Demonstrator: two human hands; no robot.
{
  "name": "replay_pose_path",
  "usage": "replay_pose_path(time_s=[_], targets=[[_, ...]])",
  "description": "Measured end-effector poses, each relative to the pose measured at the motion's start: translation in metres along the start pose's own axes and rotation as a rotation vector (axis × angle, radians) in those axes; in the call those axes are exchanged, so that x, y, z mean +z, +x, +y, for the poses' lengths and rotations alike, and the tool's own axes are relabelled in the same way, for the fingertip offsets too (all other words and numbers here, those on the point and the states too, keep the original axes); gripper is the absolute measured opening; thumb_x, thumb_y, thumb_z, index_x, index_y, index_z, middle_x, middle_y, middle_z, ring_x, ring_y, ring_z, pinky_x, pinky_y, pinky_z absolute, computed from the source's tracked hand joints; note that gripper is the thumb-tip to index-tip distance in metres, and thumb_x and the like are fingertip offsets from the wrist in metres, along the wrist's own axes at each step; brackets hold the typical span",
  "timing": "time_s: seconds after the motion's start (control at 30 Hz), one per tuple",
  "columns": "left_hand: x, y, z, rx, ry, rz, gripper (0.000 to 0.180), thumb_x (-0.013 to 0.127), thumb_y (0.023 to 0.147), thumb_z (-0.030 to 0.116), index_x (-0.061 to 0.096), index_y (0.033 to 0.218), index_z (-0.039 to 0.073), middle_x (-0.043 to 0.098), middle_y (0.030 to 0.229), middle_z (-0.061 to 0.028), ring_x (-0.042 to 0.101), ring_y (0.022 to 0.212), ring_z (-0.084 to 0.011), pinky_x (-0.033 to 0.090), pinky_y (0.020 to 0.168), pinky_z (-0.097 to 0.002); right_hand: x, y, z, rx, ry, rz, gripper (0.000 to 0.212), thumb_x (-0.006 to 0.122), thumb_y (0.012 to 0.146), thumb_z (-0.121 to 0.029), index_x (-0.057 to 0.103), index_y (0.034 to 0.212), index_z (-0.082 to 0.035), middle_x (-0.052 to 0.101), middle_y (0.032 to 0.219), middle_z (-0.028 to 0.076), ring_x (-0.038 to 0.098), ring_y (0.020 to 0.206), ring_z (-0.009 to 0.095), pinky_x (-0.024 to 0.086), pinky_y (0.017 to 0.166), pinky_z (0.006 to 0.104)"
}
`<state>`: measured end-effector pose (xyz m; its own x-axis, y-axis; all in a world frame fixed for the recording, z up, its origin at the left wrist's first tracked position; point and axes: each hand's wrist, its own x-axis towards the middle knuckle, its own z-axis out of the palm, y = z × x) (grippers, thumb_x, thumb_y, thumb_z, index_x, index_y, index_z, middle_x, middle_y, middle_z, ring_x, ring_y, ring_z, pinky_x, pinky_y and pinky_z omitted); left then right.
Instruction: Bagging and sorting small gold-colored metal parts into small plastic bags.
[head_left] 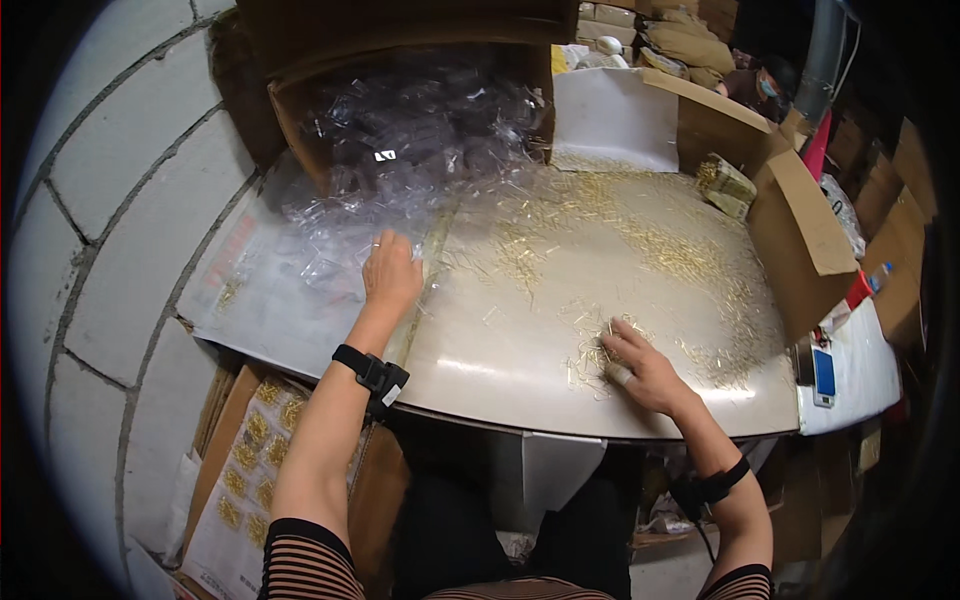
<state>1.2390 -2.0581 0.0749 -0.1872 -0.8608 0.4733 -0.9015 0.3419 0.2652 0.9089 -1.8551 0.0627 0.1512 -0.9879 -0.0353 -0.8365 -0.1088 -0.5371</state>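
Observation:
My left hand (392,272) is at the near edge of a heap of small clear plastic pieces (325,255). Its fingers are curled together, and whatever they may pinch is hidden from view. Out on the pale tabletop, my right hand (645,372) rests palm down with fingers stretched. Its fingertips are among a loose patch of small gold wire pieces (588,352), too fine to name exactly. A pale wrap circles one of its digits. More gold wire pieces (690,255) lie scattered across the far and right parts of the surface.
An open cardboard box (290,125) spills the plastic pieces at the back left. Cardboard flaps (805,215) wall the right side, beside a small gold-filled bundle (727,188). Lower left, a carton (215,440) holds several gold clusters. A blue device (823,374) lies right. Another person (757,88) is beyond.

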Motion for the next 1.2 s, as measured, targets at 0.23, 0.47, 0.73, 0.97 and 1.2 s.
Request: replay_pose_path(time_s=[0.23, 0.47, 0.73, 0.97, 1.2], targets=[[-0.015, -0.021, 0.016, -0.279, -0.356, -0.049, 0.013, 0.062, 0.070, 0.010, 0.052, 0.069, 0.001, 0.059, 0.075, -0.0163, 0.057, 0.072, -0.0347, 0.045, 0.063, -0.0417, 0.025, -0.045, 0.050, 0.379, 0.472, 0.725, 0.044, 0.048, 0.094, -0.021, 0.045, 0.132, 0.002, 0.039, 0.140, 0.022, 0.035, 0.133, 0.031, 0.026, 0.110, 0.0352], [0.002, -0.061, 0.022, -0.414, -0.810, -0.030, 0.018, 0.063, 0.071, 0.008, 0.046, 0.069, 0.001, 0.058, 0.063, -0.0116, 0.059, 0.056, -0.0187, 0.044, 0.049, -0.0342, 0.055, -0.011, -0.036, 0.136, 0.012, 0.786, 0.047, 0.054, 0.092, -0.023, 0.044, 0.131, 0.002, 0.046, 0.134, 0.020, 0.046, 0.124, 0.033, 0.033, 0.106, 0.0371], [-0.035, -0.141, 0.103, -0.381, -1.261, -0.234, 0.014, 0.057, 0.084, 0.001, 0.044, 0.076, 0.000, 0.063, 0.077, -0.0139, 0.065, 0.058, -0.0177, 0.051, 0.046, -0.0250, 0.063, 0.004, -0.112, -0.136, 0.335, 0.565, 0.037, 0.068, 0.078, -0.002, 0.058, 0.114, -0.002, 0.060, 0.103, 0.014, 0.063, 0.077, 0.020, 0.051, 0.067, 0.0286], [-0.033, -0.115, 0.083, -0.351, -1.125, -0.186, 0.019, 0.063, 0.086, 0.012, 0.050, 0.088, -0.001, 0.063, 0.082, -0.0107, 0.063, 0.063, -0.0145, 0.048, 0.045, -0.0219, 0.058, 0.066, -0.114, 0.046, 0.295, 0.704, 0.012, 0.067, 0.078, -0.013, 0.061, 0.080, -0.003, 0.064, 0.074, 0.015, 0.063, 0.064, 0.030, 0.049, 0.059, 0.0345], [-0.017, -0.077, 0.022, -0.486, -0.982, -0.078, 0.032, 0.063, 0.084, 0.009, 0.050, 0.109, -0.007, 0.061, 0.095, -0.0129, 0.065, 0.076, -0.0178, 0.053, 0.055, -0.0281, 0.026, 0.051, -0.088, 0.139, 0.739, 0.696, 0.013, 0.065, 0.080, -0.008, 0.058, 0.077, 0.002, 0.060, 0.063, 0.010, 0.059, 0.057, 0.015, 0.047, 0.053, 0.0288]])
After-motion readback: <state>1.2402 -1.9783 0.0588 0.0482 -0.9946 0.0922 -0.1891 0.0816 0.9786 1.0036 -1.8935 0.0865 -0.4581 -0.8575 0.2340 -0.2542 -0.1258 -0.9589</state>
